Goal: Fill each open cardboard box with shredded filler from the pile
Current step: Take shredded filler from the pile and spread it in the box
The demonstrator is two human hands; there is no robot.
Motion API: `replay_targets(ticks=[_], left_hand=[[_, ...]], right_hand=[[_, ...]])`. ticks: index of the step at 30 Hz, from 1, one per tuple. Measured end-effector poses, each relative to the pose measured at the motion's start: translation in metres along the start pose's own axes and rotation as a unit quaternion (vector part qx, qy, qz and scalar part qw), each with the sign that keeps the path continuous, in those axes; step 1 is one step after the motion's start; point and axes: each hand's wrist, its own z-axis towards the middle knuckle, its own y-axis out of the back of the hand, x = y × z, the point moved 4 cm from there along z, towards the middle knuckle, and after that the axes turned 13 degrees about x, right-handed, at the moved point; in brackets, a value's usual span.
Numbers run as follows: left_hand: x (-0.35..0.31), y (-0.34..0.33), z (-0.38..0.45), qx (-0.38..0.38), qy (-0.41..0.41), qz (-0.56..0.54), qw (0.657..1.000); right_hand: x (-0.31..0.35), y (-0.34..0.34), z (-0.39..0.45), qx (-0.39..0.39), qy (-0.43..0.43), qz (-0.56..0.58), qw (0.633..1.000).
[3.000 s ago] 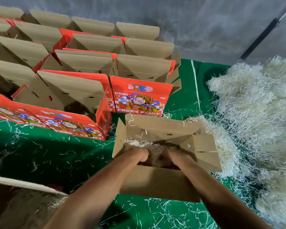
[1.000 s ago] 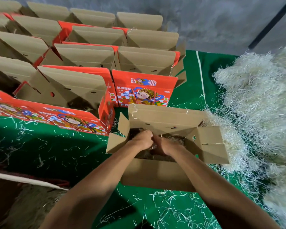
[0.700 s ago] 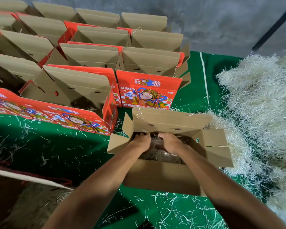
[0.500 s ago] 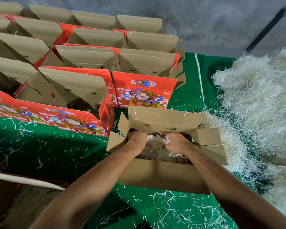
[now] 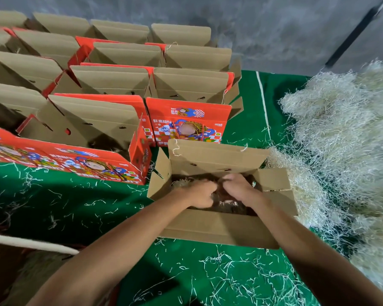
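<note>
Filler [image 5: 226, 204]: loose shredded strands, judged very light, soft and springy; best gathered in bulk by the handful and pressed down, since single strands are easily shed.
Open box [image 5: 219, 228]: plain cardboard, flaps up, set on the green cloth [image 5: 53, 206] just beside the pile [image 5: 341, 151]; filler is seen lying inside it.
Left hand [image 5: 200, 194]: placed inside the box, fingers curled down into the filler; whether strands are gripped or only pressed cannot be told.
Right hand [image 5: 237, 187]: placed inside the box close to the left hand, fingers bent over the filler; the grip is likewise hidden.
Printed boxes [image 5: 186, 122]: red, open, ranked in rows behind.
Stray strands: scattered over the cloth.
</note>
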Motion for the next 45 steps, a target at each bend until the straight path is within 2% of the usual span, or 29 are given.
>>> replay_targets(ticks=[1,2,4,6,8,11,12,15,17,19,20,21,23,24,26,28,29,31,33,35,36,40,43,45], left_hand=[[0.004,-0.011,0.003,0.050,0.019,-0.009,0.999],[0.010,-0.020,0.006,0.083,0.045,-0.003,0.996],[0.020,-0.028,0.011,0.111,0.075,0.005,0.991],[0.024,-0.026,0.015,0.125,0.070,-0.006,0.990],[0.030,-0.025,0.016,0.149,0.097,0.034,0.983],[0.040,-0.029,0.010,0.179,0.165,0.100,0.965],[0.041,-0.029,0.008,0.190,0.177,0.123,0.958],[0.038,-0.028,0.006,0.202,0.190,0.158,0.948],[0.031,-0.018,0.008,0.147,0.179,0.133,0.964],[0.027,-0.003,0.007,0.030,0.163,0.107,0.980],[0.028,0.001,0.007,-0.011,0.167,0.093,0.982],[0.030,0.002,0.006,-0.014,0.183,0.089,0.979],[0.038,-0.009,0.007,0.063,0.234,0.120,0.963],[0.041,-0.017,0.007,0.107,0.248,0.129,0.954],[0.047,-0.027,0.009,0.154,0.242,0.100,0.953],[0.053,-0.027,0.011,0.150,0.233,0.073,0.958],[0.053,-0.026,0.011,0.142,0.235,0.069,0.959],[0.050,-0.024,0.011,0.104,0.236,0.065,0.964],[0.044,-0.013,0.011,0.025,0.227,0.052,0.972],[0.039,-0.003,0.012,-0.044,0.210,0.066,0.974],[0.037,-0.003,0.011,-0.040,0.204,0.067,0.976],[0.043,-0.023,0.012,0.092,0.241,0.103,0.961],[0.046,-0.016,0.011,0.078,0.273,0.151,0.947],[0.043,-0.016,0.011,0.050,0.268,0.167,0.947]], right_hand=[[-0.002,0.000,0.001,0.011,0.001,-0.154,0.988],[-0.007,-0.004,0.002,0.044,-0.002,-0.251,0.967],[-0.021,-0.011,0.007,0.119,-0.021,-0.344,0.931],[-0.029,-0.019,0.009,0.193,-0.074,-0.407,0.890],[-0.033,-0.024,0.012,0.211,-0.102,-0.460,0.856],[-0.035,-0.018,0.016,0.136,-0.115,-0.406,0.896],[-0.035,-0.017,0.015,0.137,-0.124,-0.403,0.896],[-0.027,-0.023,0.016,0.142,-0.120,-0.470,0.863],[-0.018,-0.023,0.013,0.101,-0.090,-0.496,0.858],[-0.006,-0.017,0.012,0.019,-0.060,-0.513,0.856],[-0.002,-0.018,0.014,-0.013,-0.033,-0.504,0.863],[0.005,-0.021,0.014,-0.031,0.000,-0.474,0.880],[0.005,-0.031,0.017,0.011,0.012,-0.389,0.921],[0.000,-0.038,0.018,0.063,-0.015,-0.373,0.926],[-0.013,-0.047,0.019,0.154,-0.081,-0.413,0.894],[-0.021,-0.049,0.020,0.182,-0.123,-0.465,0.858],[-0.022,-0.047,0.019,0.188,-0.138,-0.471,0.851],[-0.015,-0.041,0.019,0.174,-0.143,-0.432,0.873],[-0.004,-0.031,0.018,0.130,-0.092,-0.379,0.912],[0.003,-0.019,0.019,0.063,-0.035,-0.366,0.928],[0.001,-0.017,0.019,0.057,-0.026,-0.385,0.921],[-0.029,-0.036,0.020,0.131,-0.104,-0.465,0.869],[-0.027,-0.031,0.019,0.032,-0.075,-0.560,0.824],[-0.024,-0.029,0.014,0.013,-0.044,-0.458,0.888]])
